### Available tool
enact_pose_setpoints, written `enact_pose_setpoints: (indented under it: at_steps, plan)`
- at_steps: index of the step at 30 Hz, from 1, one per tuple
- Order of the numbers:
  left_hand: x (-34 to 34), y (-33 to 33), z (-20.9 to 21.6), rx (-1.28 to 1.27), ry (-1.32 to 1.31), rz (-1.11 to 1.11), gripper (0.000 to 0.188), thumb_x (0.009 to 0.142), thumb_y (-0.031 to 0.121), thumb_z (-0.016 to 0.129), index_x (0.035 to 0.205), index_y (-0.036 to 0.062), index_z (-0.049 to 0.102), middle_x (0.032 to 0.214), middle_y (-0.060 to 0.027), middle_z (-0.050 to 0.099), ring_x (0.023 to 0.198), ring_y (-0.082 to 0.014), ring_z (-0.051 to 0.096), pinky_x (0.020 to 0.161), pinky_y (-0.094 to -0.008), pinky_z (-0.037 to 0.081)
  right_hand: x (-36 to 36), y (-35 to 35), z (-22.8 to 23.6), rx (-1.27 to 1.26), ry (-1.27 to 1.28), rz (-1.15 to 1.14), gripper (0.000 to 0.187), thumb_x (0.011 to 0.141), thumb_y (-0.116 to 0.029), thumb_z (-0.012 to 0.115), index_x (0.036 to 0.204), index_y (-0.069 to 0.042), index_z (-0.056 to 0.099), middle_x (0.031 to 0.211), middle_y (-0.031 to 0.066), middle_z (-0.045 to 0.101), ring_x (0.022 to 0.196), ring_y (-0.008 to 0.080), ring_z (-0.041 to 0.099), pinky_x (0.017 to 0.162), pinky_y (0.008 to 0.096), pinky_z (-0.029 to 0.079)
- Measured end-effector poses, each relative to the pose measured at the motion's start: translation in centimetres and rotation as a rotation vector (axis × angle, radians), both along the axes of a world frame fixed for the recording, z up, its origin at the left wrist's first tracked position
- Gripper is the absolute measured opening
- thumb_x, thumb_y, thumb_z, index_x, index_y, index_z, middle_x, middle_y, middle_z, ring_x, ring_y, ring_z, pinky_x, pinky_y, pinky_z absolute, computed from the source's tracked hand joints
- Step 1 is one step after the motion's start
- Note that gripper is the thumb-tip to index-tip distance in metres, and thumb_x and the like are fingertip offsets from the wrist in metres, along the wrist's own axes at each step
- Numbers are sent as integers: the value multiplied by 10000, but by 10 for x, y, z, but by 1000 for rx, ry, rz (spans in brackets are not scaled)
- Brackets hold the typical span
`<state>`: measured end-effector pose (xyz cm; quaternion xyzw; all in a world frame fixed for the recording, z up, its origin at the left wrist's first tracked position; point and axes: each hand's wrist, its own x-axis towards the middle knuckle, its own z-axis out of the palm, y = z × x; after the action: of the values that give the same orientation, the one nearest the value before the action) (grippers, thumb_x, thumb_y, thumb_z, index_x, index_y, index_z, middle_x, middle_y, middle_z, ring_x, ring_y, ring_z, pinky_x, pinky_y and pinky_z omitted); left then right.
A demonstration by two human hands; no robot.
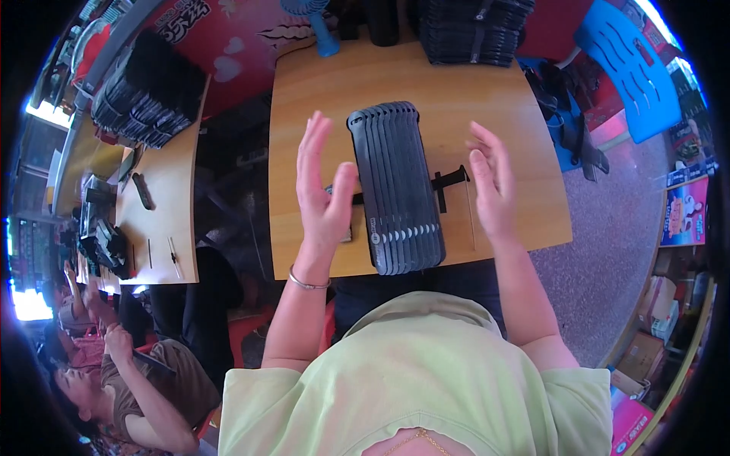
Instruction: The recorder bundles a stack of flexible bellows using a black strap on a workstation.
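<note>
A fanned stack of long, flat dark-grey pieces with rounded ends lies on the wooden table in front of me. Each piece has a pale mark near its end close to me, and a small slot shows at the far left corner. Under the stack runs a black strap, its right end sticking out. My left hand is raised just left of the stack, fingers stretched and thumb apart. On the other side my right hand is also open, palm inward. Neither hand touches the pieces.
A thin rod lies by my right hand. Bundled black pieces and a light-blue fan stand at the back edge. A side table carries another black stack. A co-worker sits at lower left; a blue chair stands right.
</note>
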<state>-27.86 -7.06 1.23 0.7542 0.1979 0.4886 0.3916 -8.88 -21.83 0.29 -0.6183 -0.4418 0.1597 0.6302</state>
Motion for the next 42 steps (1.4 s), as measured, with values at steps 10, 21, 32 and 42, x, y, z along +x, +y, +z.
enact_pose_setpoints:
  at_steps: [10, 21, 32, 42]
  plan:
    - [32, -46, 42, 636, 751, -87, 471, 885, 189, 579, 1304, -17, 514, 1398, -144, 474, 1362, -297, 374, 1148, -459, 236, 9, -45, -38, -548, -197, -174, 566, 839, -254, 726, 1284, -45, 446, 905, 119, 679, 769, 231, 677, 687, 343, 527]
    - [36, -46, 21, 537, 807, -146, 470, 918, 127, 497, 1357, -34, 455, 1468, -164, 398, 1395, -335, 319, 1156, -457, 210, 22, -55, -47, -491, 58, 7, 298, 920, -110, 553, 1203, -21, 570, 883, 111, 687, 779, 231, 667, 732, 334, 509]
    - [37, -45, 16, 545, 811, -140, 474, 907, 136, 504, 1339, -54, 464, 1465, -175, 394, 1382, -343, 336, 1143, -477, 237, 76, -75, -21, -534, -310, -98, 214, 899, -73, 505, 1063, -13, 628, 898, 146, 665, 874, 314, 638, 780, 396, 488]
    - [40, -49, 21, 444, 774, -124, 464, 887, 102, 523, 1322, -56, 480, 1319, -209, 470, 1341, -376, 371, 1134, -495, 252, 69, -47, -47, -328, -786, -340, 214, 814, -65, 645, 1027, -52, 653, 1011, 114, 605, 876, 306, 612, 762, 403, 510]
